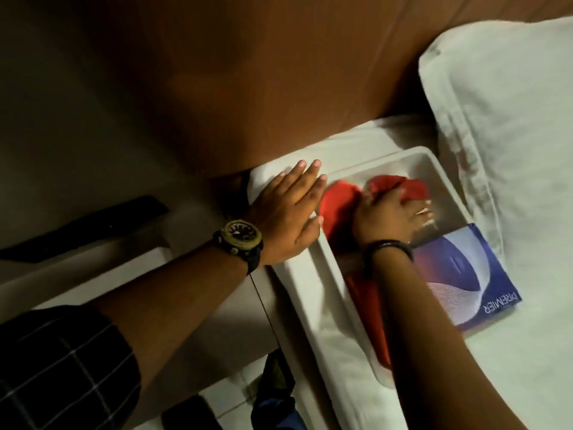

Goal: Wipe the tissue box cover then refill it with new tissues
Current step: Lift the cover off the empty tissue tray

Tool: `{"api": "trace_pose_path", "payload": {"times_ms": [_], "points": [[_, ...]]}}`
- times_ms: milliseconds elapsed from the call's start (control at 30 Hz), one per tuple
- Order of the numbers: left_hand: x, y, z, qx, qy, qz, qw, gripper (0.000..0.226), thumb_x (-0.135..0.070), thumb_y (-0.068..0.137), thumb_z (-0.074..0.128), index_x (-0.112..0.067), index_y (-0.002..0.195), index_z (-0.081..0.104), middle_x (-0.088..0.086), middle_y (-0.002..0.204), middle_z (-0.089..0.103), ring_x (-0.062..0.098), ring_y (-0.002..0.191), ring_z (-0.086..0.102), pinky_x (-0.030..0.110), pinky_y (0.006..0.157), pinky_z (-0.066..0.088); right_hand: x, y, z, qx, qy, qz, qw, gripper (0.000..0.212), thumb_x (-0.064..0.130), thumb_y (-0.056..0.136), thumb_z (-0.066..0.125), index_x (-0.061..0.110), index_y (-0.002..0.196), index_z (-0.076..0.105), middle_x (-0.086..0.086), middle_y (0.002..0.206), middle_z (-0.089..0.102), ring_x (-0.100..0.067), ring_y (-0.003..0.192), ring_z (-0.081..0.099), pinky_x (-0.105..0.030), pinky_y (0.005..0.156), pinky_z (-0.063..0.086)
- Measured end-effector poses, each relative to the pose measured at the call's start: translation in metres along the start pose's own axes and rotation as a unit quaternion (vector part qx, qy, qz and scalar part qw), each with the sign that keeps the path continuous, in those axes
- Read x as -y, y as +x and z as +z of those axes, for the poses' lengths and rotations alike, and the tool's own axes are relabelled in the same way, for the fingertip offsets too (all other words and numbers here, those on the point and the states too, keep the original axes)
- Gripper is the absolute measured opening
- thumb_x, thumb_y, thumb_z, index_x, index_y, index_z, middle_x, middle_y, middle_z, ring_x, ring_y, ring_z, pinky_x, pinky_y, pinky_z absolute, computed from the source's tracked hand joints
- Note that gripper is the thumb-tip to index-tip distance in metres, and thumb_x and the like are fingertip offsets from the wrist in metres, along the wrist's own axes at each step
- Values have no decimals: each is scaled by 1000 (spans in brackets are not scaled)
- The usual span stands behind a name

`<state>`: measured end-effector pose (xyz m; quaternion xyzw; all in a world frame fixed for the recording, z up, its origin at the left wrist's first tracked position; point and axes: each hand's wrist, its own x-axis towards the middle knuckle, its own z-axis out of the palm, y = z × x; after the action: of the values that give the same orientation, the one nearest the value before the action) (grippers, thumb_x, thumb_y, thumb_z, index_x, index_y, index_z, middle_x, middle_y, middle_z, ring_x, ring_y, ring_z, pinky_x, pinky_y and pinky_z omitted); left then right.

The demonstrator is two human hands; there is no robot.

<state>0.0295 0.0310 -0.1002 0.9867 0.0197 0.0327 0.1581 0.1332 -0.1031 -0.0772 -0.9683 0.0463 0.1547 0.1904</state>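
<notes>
Place: a bedroom, perhaps a hotel room, dimly lit.
Bed: white sheet (511, 352) spread flat across the right side, running up to the far edge.
Pillow: plump white pillow (502, 119) at the bed's far right corner, lying against the headboard.
Headboard: brown padded panel (279, 82) rising behind the bed's head edge.
Bedside table: pale wooden surface (198, 299) set against the bed's left edge, with a dark flat object (93, 225) near its far side.
Floor: light tiles (229, 395) below the table's near edge.
</notes>
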Motion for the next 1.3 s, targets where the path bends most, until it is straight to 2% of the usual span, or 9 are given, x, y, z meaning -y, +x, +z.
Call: {"api": "trace_pose_path", "payload": {"times_ms": [167, 300, 633, 767, 867, 1033, 1100, 1167, 1300], "points": [[-2, 8, 12, 3, 62, -7, 998, 66, -39, 93, 35, -6, 150, 26, 14, 159, 18, 32, 148, 13, 41, 119, 9, -6, 18, 26, 32, -177, -96, 979, 96, 72, 89, 25, 5, 152, -2, -22, 160, -13, -38, 147, -17, -54, 117, -5], [-5, 9, 12, 2, 75, -14, 997, 68, -41, 91, 34, -6, 150, 26, 15, 159, 19, 34, 148, 12, 43, 119, 7, -10, 33, 32, 87, -217, -77, 969, 108, 79, 83, 22, 2, 151, -13, -22, 158, -22, -38, 146, -20, -55, 118, -3], [-4, 4, 15, -11, 63, -25, 998, 68, -41, 91, 35, -8, 149, 28, 12, 159, 20, 31, 148, 13, 42, 120, 6, -6, 38, 37, 98, -217, -62, 969, 115, 84, 79, 24, 1, 149, -15, -23, 157, -24, -40, 145, -23, -55, 116, -6], [-5, 6, 13, 3, 99, -38, 994, 73, -50, 92, 31, -10, 152, 20, 11, 161, 14, 30, 149, 9, 45, 120, 6, -10, 33, 20, 77, -142, -79, 984, 105, 74, 86, 35, 2, 152, -3, -22, 160, -11, -37, 148, -11, -51, 119, -1], [5, -5, 10, 14, 88, -61, 994, 84, -64, 92, 24, -8, 152, 6, 14, 162, 5, 31, 149, 1, 48, 121, 5, 0, 7, 7, 21, 8, -121, 992, 88, 53, 93, 49, 0, 152, 10, -22, 161, 3, -36, 149, -2, -45, 120, 4], [47, -91, 6, 0, -26, -172, 985, 87, -63, 91, 35, -4, 151, 15, 20, 160, 9, 36, 148, 7, 47, 120, 12, 38, -90, 10, -116, 230, -269, 928, 53, 27, 95, 55, -4, 136, 49, -23, 145, 44, -31, 138, 38, -18, 113, 20], [71, -145, 8, 3, -65, -253, 965, 83, -56, 91, 42, -6, 151, 17, 19, 160, 8, 35, 148, 8, 44, 118, 12, 50, -129, 30, -128, 291, -338, 886, 41, 24, 94, 55, -4, 124, 60, -21, 131, 58, -29, 124, 54, -29, 107, 40], [95, -205, 11, 5, -99, -363, 926, 78, -53, 93, 45, -11, 152, 16, 15, 161, 5, 30, 149, 5, 40, 118, 12, 56, -161, 62, -53, 342, -342, 874, 36, 25, 93, 55, 2, 118, 65, -14, 120, 64, -22, 112, 61, -30, 96, 50], [131, -315, 14, -83, -205, -589, 778, 65, -38, 95, 51, -14, 150, 26, 12, 156, 27, 30, 143, 27, 43, 114, 28, 60, -201, 141, 172, 352, -216, 894, 15, 24, 94, 61, 22, 107, 67, 7, 102, 65, 2, 92, 60, -12, 81, 47]]}}
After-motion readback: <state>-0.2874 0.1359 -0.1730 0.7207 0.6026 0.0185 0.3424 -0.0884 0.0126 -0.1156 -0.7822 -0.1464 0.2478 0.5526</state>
